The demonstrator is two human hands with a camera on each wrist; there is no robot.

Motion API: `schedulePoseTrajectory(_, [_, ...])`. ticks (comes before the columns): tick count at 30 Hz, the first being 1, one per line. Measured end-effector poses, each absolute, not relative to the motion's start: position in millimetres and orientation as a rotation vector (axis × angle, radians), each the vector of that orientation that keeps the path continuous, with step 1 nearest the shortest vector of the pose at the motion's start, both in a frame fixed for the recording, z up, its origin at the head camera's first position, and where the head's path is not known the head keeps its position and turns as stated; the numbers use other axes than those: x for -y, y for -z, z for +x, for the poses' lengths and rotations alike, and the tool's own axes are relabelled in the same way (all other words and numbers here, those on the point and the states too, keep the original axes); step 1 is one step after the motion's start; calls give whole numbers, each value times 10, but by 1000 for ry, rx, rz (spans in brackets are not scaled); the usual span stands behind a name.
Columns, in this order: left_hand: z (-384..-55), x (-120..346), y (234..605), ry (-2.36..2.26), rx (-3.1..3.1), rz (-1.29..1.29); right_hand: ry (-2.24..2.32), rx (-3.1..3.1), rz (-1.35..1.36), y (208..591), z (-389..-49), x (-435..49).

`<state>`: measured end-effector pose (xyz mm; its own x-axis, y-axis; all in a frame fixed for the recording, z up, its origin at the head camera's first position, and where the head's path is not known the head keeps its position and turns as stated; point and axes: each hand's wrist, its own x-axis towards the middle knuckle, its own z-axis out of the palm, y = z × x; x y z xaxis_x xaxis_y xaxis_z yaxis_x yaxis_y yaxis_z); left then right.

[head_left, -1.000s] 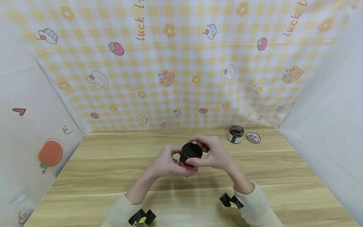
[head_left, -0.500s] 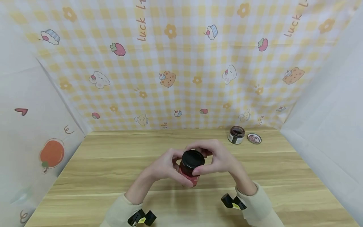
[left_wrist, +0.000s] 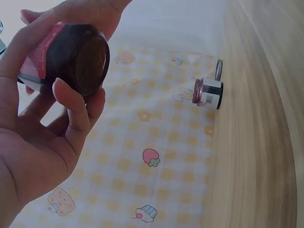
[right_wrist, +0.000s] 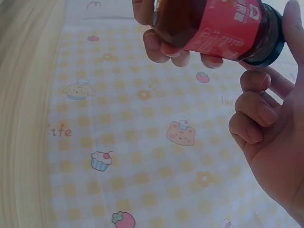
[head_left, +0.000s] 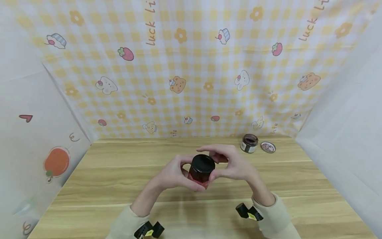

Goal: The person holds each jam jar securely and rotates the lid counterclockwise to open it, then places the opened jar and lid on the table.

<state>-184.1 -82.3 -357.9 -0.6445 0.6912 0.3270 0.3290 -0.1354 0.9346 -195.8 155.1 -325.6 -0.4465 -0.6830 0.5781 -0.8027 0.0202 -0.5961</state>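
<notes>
A dark, sauce-filled jar (head_left: 199, 180) with a red label is held up over the table in the head view, tilted. My left hand (head_left: 174, 172) grips its body, thumb at the front and fingers behind. The black lid (head_left: 203, 163) is on the jar's mouth. My right hand (head_left: 232, 163) holds round the lid, thumb at its near right side and index finger reaching past its far side. In the right wrist view the thumb lies on the lid (right_wrist: 270, 38), with the other fingers curled below. The jar's round base (left_wrist: 92, 64) shows in the left wrist view.
An open dark jar (head_left: 249, 143) with a white label stands at the table's back right. Beside it lies a loose lid (head_left: 268, 147), inner side up. A checked curtain (head_left: 191, 83) hangs behind the wooden table (head_left: 119, 172), with white sheets at both sides.
The jar came nearer to me, then rose slightly back. My right hand's thumb has shifted right across the lid, and its index finger stands further off. My left hand kept its grip.
</notes>
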Motion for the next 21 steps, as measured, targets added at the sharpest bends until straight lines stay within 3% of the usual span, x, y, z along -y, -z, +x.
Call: schedulePoseTrajectory(21, [-1784, 755, 3549, -1788, -2333, 919, -966, 2417, 1270, 3122, -1843, -1632])
